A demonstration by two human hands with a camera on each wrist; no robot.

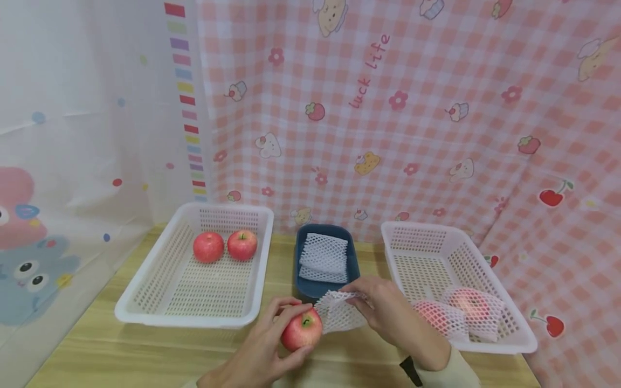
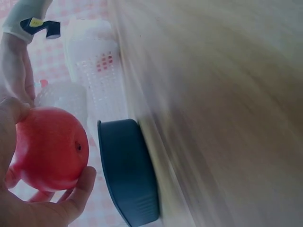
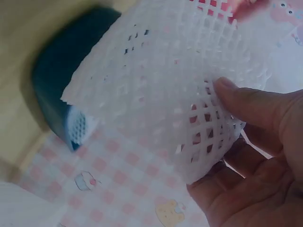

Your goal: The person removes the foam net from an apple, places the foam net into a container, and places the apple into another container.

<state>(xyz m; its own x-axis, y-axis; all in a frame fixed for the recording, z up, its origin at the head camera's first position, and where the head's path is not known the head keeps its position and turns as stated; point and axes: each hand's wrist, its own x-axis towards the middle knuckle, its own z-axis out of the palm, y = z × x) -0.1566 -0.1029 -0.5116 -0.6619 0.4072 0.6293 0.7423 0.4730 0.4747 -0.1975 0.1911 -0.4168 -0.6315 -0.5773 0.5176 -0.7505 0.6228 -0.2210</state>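
My left hand [image 1: 269, 342] grips a red apple [image 1: 302, 330] with the stem facing up, held above the table's front part. In the left wrist view the fingers and thumb curl round the apple [image 2: 52, 149]. A white foam net sleeve [image 1: 342, 311] is pinched between the thumb and fingers of my right hand [image 1: 383, 310]. The sleeve sits just right of the apple; whether the two touch, I cannot tell. The right wrist view shows the foam net [image 3: 156, 90] spread wide, with the right thumb [image 3: 251, 104] pressed on its outside.
A dark blue bin [image 1: 302, 231] behind the hands holds more folded foam nets [image 1: 324, 256]. At left, a white basket [image 1: 189, 319] contains two bare apples [image 1: 225, 246]. At right, another white basket [image 1: 521, 345] holds two net-covered apples [image 1: 468, 307]. A checked curtain [image 1: 339, 134] hangs behind.
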